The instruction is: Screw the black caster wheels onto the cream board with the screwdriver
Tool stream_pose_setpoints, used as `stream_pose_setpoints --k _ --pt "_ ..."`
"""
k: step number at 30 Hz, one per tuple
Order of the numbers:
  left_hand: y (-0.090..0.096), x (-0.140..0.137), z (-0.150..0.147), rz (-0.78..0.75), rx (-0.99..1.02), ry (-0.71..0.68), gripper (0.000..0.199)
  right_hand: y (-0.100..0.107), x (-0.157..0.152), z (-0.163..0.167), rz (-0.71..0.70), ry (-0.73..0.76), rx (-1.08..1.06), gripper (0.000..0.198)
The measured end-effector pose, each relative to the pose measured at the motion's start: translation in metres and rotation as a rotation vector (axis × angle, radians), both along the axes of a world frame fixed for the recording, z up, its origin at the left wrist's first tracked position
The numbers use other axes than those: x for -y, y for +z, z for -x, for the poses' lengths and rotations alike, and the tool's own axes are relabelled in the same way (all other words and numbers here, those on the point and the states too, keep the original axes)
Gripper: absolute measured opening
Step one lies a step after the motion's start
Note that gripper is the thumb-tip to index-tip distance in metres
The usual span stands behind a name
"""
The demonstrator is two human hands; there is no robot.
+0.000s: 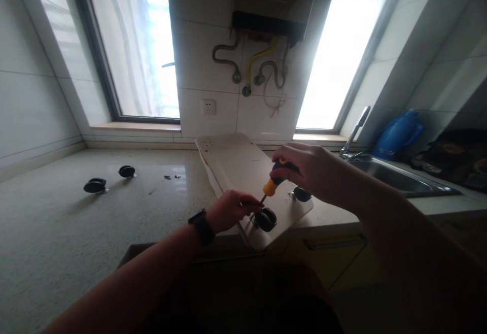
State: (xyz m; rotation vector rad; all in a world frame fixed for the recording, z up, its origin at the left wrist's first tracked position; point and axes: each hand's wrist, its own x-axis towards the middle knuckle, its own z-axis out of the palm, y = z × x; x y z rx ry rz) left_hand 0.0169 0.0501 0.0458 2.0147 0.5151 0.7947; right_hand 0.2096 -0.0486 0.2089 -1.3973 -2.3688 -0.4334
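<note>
My right hand (pixel 300 164) is wrapped round the yellow-and-black handle of a screwdriver (pixel 270 187), which points down and left. Its shaft reaches the fingertips of my left hand (pixel 236 207), pinched together beside a black caster wheel (pixel 265 219). Whether those fingers hold the shaft tip or a screw is too small to make out. The caster sits at the near end of a pale board with rounded corners (pixel 243 164). A second caster (pixel 302 194) stands at the board's near right corner. Holes show at the board's far left corner.
Two loose casters (pixel 95 185) and a small group of dark screws (pixel 172 177) lie on the counter (pixel 160 212) to the left. At the right are a sink (pixel 411 174) with a tap (pixel 355 131) and a blue jug (pixel 397 135). The board's near end overhangs the counter edge.
</note>
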Motion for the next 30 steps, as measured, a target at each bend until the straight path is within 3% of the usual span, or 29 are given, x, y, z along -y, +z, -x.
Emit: stream_pose_setpoints --k 8,11,14,18,22,26,30 --pt "0.015 0.004 0.003 -0.212 0.042 0.074 0.03 0.0 -0.001 0.011 -0.141 -0.267 0.315 0.045" --pt "0.021 0.01 0.0 -0.239 0.014 0.108 0.029 0.002 0.005 0.014 -0.154 -0.338 0.353 0.045" --pt "0.023 0.014 -0.004 -0.247 0.017 0.122 0.019 0.006 0.012 0.008 0.005 -0.217 0.189 0.022" --pt "0.023 0.014 -0.007 -0.269 0.054 0.09 0.015 0.013 0.011 -0.009 0.187 0.025 0.046 0.026" --pt "0.025 0.009 -0.006 -0.251 0.072 0.02 0.017 0.017 -0.003 -0.011 0.254 0.031 0.054 0.018" --pt "0.026 0.007 -0.003 -0.202 0.01 0.002 0.024 0.011 -0.014 0.004 0.062 -0.129 0.185 0.028" --pt "0.023 0.009 -0.007 -0.158 -0.019 0.092 0.027 0.003 -0.012 0.012 -0.07 -0.248 0.317 0.04"
